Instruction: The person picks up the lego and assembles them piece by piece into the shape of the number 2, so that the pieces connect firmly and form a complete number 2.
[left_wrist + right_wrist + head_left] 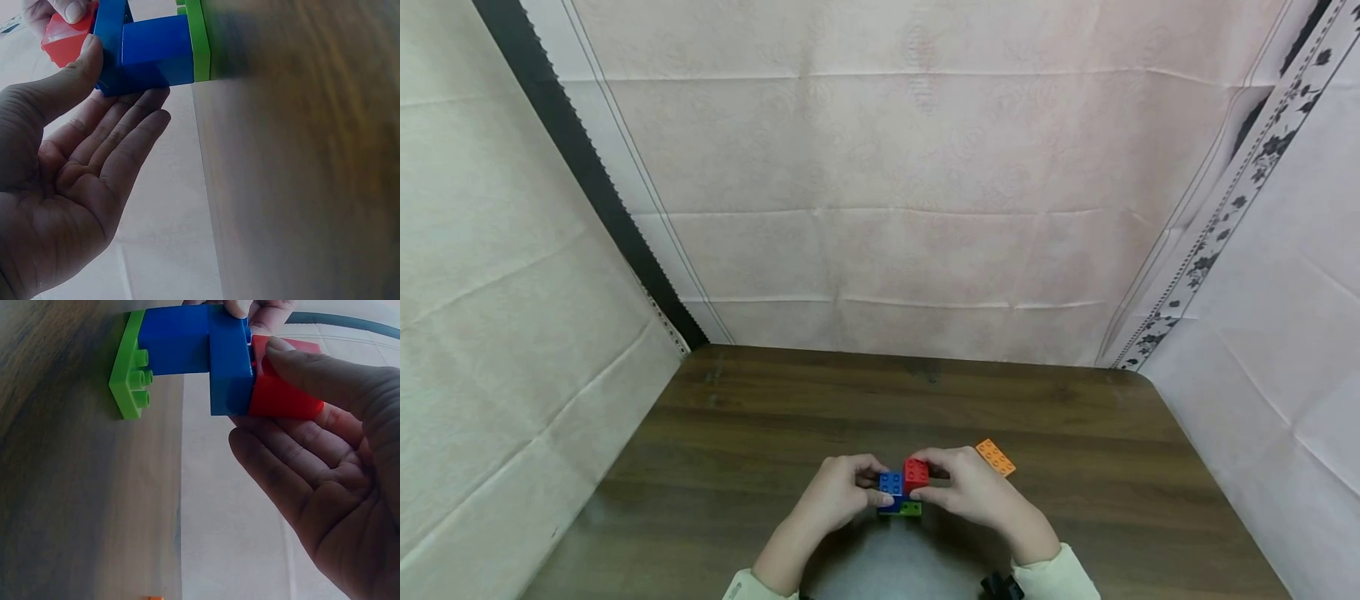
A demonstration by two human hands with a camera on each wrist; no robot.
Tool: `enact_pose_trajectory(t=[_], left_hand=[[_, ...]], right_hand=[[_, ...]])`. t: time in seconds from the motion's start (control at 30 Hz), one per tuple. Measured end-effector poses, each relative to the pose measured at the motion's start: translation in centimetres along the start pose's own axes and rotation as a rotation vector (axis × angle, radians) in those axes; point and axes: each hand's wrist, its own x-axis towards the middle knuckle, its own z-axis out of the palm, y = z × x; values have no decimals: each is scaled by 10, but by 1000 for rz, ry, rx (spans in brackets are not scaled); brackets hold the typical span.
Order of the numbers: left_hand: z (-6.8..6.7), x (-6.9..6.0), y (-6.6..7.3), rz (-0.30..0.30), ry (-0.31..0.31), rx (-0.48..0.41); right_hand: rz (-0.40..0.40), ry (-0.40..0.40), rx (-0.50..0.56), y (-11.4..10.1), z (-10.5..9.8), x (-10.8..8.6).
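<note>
A flat green brick [128, 375] rests on the table with a blue block [175, 340] on top of it. Above that block lies a longer blue brick [230, 369], its studs visible in the head view. My left hand [838, 493] pinches the blue brick [112, 44] between thumb and fingers at its left end. A red brick [915, 473] sits at the right end of the upper blue brick, and my right hand [966, 487] grips it with the thumb on the near side and fingers behind. The right wrist view shows some studs between red and blue.
An orange brick [996, 457] lies on the wooden table [820, 400] just beyond my right hand. A black object [1002, 586] shows by the right sleeve at the near edge. Pale cloth [880, 208] hangs behind the table and at both sides.
</note>
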Motion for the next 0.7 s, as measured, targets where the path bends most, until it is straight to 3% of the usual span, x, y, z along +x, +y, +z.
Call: enact_pose_trajectory(t=[0.7], left_hand=[[0,0,0,2,0,-3]], right_hand=[[41,-12,11,-5,1,1]])
